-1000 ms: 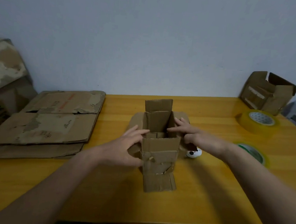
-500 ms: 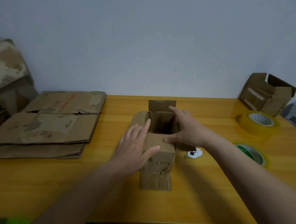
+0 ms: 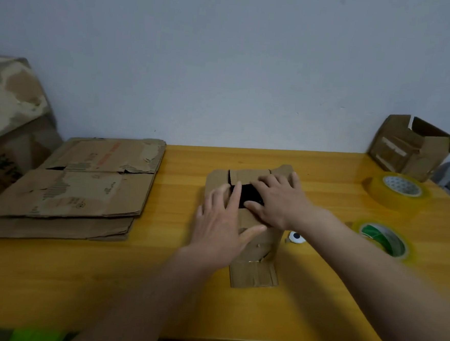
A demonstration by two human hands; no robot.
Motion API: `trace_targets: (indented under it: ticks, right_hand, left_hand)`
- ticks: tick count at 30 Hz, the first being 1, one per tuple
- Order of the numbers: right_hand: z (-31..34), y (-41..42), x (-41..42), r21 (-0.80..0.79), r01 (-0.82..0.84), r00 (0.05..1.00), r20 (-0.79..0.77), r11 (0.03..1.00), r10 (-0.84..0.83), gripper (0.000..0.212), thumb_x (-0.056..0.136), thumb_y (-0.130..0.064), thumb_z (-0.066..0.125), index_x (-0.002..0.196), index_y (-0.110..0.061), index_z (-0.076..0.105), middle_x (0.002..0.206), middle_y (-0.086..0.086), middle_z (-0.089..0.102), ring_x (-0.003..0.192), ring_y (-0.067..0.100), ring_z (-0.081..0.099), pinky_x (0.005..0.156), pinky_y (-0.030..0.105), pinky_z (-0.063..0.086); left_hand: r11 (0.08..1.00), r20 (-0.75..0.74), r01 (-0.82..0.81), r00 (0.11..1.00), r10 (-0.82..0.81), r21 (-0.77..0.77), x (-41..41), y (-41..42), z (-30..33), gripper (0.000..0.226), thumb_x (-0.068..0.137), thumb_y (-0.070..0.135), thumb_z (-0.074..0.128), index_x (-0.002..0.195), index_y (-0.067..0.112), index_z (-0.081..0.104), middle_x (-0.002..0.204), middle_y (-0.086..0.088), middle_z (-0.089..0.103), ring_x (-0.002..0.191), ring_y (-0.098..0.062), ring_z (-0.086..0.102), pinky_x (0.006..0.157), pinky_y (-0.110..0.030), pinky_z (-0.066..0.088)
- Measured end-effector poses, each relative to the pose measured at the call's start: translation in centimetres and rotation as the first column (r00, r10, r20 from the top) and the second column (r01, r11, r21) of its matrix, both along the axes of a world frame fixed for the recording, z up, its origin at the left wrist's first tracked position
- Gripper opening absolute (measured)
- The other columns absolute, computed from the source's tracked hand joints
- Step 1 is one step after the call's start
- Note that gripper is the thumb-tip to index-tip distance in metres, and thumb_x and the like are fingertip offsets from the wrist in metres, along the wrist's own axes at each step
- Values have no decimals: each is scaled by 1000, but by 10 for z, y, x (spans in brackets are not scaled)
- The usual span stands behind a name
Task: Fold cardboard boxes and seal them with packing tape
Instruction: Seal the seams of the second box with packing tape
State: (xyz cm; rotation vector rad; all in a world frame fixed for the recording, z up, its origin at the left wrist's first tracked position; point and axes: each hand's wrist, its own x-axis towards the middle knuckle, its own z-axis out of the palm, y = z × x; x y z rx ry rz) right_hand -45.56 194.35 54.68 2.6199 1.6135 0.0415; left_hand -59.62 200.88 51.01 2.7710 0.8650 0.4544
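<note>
Cardboard box (image 3: pixel 255 255) under both hands, left hand (image 3: pixel 221 224), right hand (image 3: pixel 277 200) flat on flaps

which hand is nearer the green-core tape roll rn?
Right. The right hand presses the small box flaps, on the side toward the green-core tape roll. The left hand presses the box's far side from the roll.

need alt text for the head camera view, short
Two bare hands, left hand and right hand, press the top flaps of a small cardboard box shut on a yellow wooden table, with flattened cardboard left and two tape rolls right.
</note>
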Motion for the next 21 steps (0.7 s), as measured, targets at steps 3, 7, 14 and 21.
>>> trace_targets:
  ticks: [3, 7, 14, 21]
  right_hand:
    - [-10, -8, 0, 36, 8, 1000, 22, 999, -9, 63, 95, -61, 19, 150, -29, 21, 156, -4, 22, 146, 22, 9, 113, 64, 1]
    - [-7, -7, 0, 24, -6, 1000, 2, 1000, 6, 63, 96, -61, 21, 150, -29, 23, 157, -6, 20, 146, 21, 9, 112, 63, 9]
    - [9, -17, 12, 405, 208, 954, -286, 890, -93, 69, 97, -34, 49, 153, -18, 11, 160, 7, 8, 145, 28, 14, 115, 43, 21]
    - [4, -28, -5, 349, 235, 660, -742, 907, 114, 47, 103, -38, 33, 141, -14, 45, 156, 1, 25, 143, 18, 24, 113, 30, 19]
  left_hand:
    - [967, 343, -69, 926, 154, -247, -6, -5, 6, 105, 79, 65, 60, 154, 28, -3, 160, 2, -2, 144, -17, 10, 115, -36, 24]
    - [822, 644, 261, 748, 159, -506, -12, -8, 9, 104, 83, 32, 73, 154, 25, -2, 158, 7, 21, 134, -2, 36, 110, -31, 39]
    - [961, -40, 239, 968, -247, -136, -2, 3, -5, 79, 95, 65, 30, 154, 29, -8, 160, 13, -17, 144, -2, -21, 122, -42, -3]
    - [945, -74, 50, 994, -77, -323, 9, -16, -4, 80, 92, 62, 45, 154, 37, -1, 160, -15, -3, 147, -34, 9, 118, -48, 22]
